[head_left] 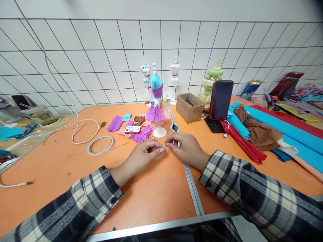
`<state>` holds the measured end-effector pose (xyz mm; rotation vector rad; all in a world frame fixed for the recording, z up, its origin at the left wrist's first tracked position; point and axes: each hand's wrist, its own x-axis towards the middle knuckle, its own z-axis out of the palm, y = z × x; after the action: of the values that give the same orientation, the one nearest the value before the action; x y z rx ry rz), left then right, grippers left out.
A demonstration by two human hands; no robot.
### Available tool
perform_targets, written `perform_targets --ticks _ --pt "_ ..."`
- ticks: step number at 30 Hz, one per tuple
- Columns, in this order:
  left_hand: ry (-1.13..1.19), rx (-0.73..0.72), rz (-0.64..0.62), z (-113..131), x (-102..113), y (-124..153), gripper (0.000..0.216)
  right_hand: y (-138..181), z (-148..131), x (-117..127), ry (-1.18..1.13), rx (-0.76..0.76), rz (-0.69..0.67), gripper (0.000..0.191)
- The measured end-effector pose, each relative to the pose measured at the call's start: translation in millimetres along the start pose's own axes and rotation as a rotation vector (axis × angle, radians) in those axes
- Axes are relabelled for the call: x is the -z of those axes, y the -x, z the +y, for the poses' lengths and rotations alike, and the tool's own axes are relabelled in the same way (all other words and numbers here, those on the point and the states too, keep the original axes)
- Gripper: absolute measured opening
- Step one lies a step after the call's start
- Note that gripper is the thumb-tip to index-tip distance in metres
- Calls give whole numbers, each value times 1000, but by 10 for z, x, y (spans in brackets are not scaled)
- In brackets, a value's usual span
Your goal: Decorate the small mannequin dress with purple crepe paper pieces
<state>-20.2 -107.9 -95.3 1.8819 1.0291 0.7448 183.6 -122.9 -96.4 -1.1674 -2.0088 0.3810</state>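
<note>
My left hand and my right hand meet fingertip to fingertip above the orange table. Both are closed in a pinch on a tiny white strip, mostly hidden by the fingers; its material is too small to make out. Just beyond them stands a small dress form dressed in blue and purple crepe paper, on a round white base. Scissor handles show partly behind my left hand. To the left, a roll of tape lies flat beside purple paper scraps and a small white-and-red box.
Two more dress forms stand against the tiled wall. An open cardboard box, a green-lidded bottle and an upright phone are at the back right. Coloured crepe paper covers the right side. A white cable loops at left.
</note>
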Motion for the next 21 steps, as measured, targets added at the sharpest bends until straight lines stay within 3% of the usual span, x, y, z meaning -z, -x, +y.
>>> perform_targets --ticks 8,16,21 --pt "-295 -15 78 -14 70 -7 22 -2 2 -10 26 -30 -5 4" --pt "-355 -203 46 -67 154 -15 26 -63 136 59 -10 -79 134 9" --pt "-355 -239 -32 -40 134 -11 30 -33 125 64 -72 238 5 35"
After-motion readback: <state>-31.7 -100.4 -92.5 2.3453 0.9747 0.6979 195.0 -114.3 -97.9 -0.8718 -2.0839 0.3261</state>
